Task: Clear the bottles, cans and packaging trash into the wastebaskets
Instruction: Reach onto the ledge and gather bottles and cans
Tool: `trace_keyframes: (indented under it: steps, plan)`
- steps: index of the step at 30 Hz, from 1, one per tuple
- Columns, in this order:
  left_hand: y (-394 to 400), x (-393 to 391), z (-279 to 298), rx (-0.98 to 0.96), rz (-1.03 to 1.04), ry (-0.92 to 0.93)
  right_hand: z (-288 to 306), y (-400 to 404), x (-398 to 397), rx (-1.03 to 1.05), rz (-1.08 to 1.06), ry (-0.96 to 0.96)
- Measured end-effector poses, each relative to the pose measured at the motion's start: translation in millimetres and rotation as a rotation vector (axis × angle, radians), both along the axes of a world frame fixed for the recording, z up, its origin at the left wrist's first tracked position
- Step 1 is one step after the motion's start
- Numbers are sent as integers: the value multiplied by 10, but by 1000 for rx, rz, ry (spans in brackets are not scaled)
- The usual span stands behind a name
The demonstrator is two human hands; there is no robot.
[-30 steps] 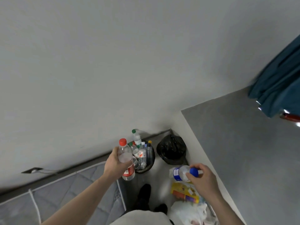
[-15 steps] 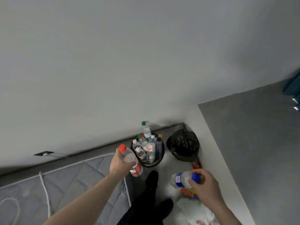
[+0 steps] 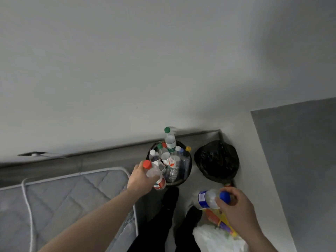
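- My left hand (image 3: 141, 179) has its grip curled round a clear bottle with a red cap (image 3: 154, 174), held tilted just at the near rim of the round black wastebasket (image 3: 188, 171).
- That wastebasket stands on the floor by the wall and is crammed with clear bottles; one with a green cap (image 3: 169, 138) sticks up above the rest.
- My right hand (image 3: 234, 206) has its grip closed on the neck end of a clear bottle with a blue cap (image 3: 209, 199), which lies roughly level, its blue-labelled base pointing left.
- Just right of the full basket I see a second wastebasket lined with a black bag (image 3: 217, 161), tucked in the corner.
- Under my right hand lie yellow and orange packaging (image 3: 215, 218) and a white plastic bag (image 3: 216, 240) on the floor.
- A grey quilted mattress (image 3: 63, 200) lies to my left.
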State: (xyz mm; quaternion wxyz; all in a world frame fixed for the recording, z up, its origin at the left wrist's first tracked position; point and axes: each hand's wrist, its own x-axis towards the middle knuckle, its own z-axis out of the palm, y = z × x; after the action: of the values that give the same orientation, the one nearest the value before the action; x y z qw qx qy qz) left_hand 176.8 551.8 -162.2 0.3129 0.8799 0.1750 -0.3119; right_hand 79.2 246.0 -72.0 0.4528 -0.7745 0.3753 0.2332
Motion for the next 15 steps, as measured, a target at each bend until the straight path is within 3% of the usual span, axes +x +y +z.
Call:
trace_keyframes:
  steps: [15]
  plan:
    - [-290,46,-1338,25,23,4,-1370,-165,383,7,205,-40]
